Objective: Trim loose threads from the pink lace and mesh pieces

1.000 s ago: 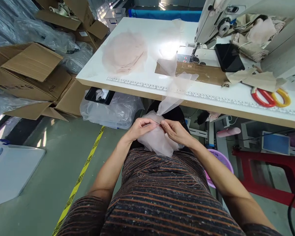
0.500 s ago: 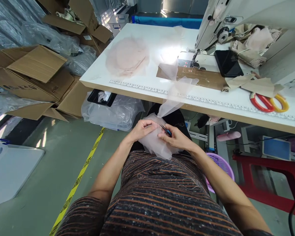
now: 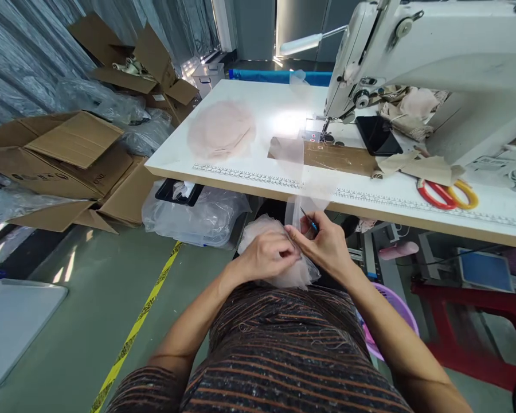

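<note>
In my lap lies a bundle of sheer pale pink mesh fabric (image 3: 258, 229), and a strip of it runs up over the table edge toward the sewing machine (image 3: 413, 51). My left hand (image 3: 269, 255) is closed over the bundle, pinching the fabric. My right hand (image 3: 327, 246) is closed beside it, holding small thread snips with a blue handle (image 3: 309, 221), blades pointing up at the strip. The two hands touch at the fingertips.
A white work table (image 3: 249, 166) carries a stack of pink mesh pieces (image 3: 221, 129), a brown cardboard template (image 3: 339, 156), a black phone (image 3: 378, 135) and red and yellow scissors (image 3: 447, 194). Cardboard boxes (image 3: 69, 155) and plastic bags lie left. A purple basket (image 3: 395, 310) sits lower right.
My view has tilted up. Both hands moved closer together on the fabric, my left hand now covering the bundle. The snips became visible and now point upward at the hanging strip.
</note>
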`<move>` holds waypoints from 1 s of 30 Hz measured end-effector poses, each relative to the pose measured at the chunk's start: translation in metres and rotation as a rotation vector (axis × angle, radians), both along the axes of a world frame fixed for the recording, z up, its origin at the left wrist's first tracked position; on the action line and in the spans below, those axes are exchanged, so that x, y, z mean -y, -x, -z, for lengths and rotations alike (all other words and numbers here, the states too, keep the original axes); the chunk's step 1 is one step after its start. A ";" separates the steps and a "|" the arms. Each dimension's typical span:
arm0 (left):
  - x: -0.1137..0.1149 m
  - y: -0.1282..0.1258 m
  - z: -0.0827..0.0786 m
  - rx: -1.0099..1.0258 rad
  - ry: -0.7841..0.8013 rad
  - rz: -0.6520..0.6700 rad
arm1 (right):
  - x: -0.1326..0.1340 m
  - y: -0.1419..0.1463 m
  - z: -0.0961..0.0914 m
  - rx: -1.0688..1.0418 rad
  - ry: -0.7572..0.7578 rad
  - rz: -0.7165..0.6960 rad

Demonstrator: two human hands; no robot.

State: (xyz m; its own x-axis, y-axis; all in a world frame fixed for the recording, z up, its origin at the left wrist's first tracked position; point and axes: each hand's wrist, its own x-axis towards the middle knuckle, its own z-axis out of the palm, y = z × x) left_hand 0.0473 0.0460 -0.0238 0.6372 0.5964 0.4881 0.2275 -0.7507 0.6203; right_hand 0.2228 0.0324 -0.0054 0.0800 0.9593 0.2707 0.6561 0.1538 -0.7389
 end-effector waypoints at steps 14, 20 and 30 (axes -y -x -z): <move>-0.033 0.021 0.007 0.290 0.580 -0.023 | 0.034 0.007 0.005 -0.269 0.166 -0.579; -0.022 0.016 0.016 0.441 0.935 0.014 | 0.029 -0.002 0.007 -0.275 0.214 -0.583; -0.020 0.029 0.009 0.342 0.886 -0.145 | -0.014 -0.002 0.015 -0.197 0.264 -0.478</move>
